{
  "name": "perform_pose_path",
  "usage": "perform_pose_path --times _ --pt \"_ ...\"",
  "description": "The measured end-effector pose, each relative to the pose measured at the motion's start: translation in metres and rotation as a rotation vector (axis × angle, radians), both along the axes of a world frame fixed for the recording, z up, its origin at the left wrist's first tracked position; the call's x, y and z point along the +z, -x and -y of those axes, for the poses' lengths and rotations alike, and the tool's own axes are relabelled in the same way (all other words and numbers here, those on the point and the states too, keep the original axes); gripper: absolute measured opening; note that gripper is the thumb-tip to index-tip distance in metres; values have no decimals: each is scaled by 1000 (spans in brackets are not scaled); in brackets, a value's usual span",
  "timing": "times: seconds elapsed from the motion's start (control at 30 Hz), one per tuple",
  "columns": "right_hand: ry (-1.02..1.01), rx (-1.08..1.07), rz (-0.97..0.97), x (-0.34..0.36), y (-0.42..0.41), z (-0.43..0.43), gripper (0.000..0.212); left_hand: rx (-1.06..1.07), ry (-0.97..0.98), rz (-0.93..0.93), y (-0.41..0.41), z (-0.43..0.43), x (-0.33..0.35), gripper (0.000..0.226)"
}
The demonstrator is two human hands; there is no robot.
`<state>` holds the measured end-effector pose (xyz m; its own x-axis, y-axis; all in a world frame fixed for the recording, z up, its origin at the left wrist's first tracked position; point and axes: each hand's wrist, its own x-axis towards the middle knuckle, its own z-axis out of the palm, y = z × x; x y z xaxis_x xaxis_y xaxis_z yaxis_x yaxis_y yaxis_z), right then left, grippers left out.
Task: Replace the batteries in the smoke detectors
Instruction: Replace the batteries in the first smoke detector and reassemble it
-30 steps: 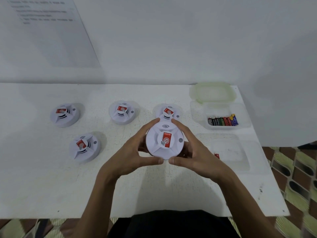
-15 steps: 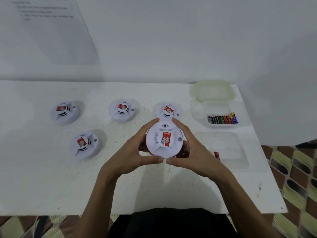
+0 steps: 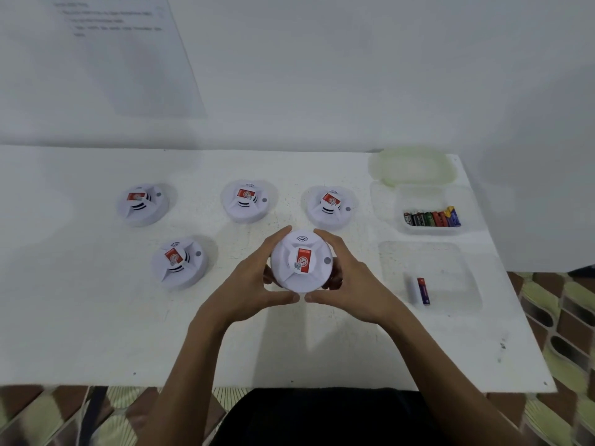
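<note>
- Smoke detector, a round white plastic one with a red label on its raised centre [image 3: 301, 261], was held face up just above the white tabletop [image 3: 80, 317], near its front-middle.
- Left hand [image 3: 248, 286] and right hand [image 3: 351, 284] were both wrapped around the held detector's rim from opposite sides, thumb tips nearly meeting at its near edge.
- Four matching white detectors sat on the tabletop: one just beyond the held detector [image 3: 329, 207], two farther to its left in the same back row [image 3: 246, 201] [image 3: 141, 204], and one near its left side [image 3: 178, 262].
- To the right of the held detector lay a shallow clear plastic tray [image 3: 450, 304] with a single red-and-blue battery [image 3: 423, 291] in it.
- Beyond that tray stood a clear plastic tub [image 3: 428, 194] holding a row of mixed-colour batteries [image 3: 432, 218], with a pale green lid [image 3: 412, 165] behind it.
- Judging by the two-handed grip, the step in hand looked like twisting the housing, either to open it or to close it; which one could not be told.
- The next move would call for a counter-twist with both hands and then, if opened, turning it over to reach the battery bay.
</note>
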<state>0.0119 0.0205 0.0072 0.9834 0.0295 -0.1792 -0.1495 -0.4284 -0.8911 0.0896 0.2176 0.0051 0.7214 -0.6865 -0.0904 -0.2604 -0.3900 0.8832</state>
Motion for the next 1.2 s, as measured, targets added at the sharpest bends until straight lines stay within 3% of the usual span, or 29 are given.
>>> perform_pose_path --times 0.43,0.73,1.03,1.13,1.2 --pt "217 8 -46 -34 -19 -21 92 151 -127 76 -12 -17 -43 81" --pt "316 -12 -133 -45 -29 -20 97 140 -277 122 -24 -18 -61 101" --pt "399 92 -227 -38 -37 -17 105 154 -282 112 -22 -20 -62 106" --pt "344 133 -266 -31 -37 -16 112 161 -254 69 -19 -22 -60 106" --pt "356 126 -229 -22 -36 -17 103 180 -234 59 -15 -28 -54 97"
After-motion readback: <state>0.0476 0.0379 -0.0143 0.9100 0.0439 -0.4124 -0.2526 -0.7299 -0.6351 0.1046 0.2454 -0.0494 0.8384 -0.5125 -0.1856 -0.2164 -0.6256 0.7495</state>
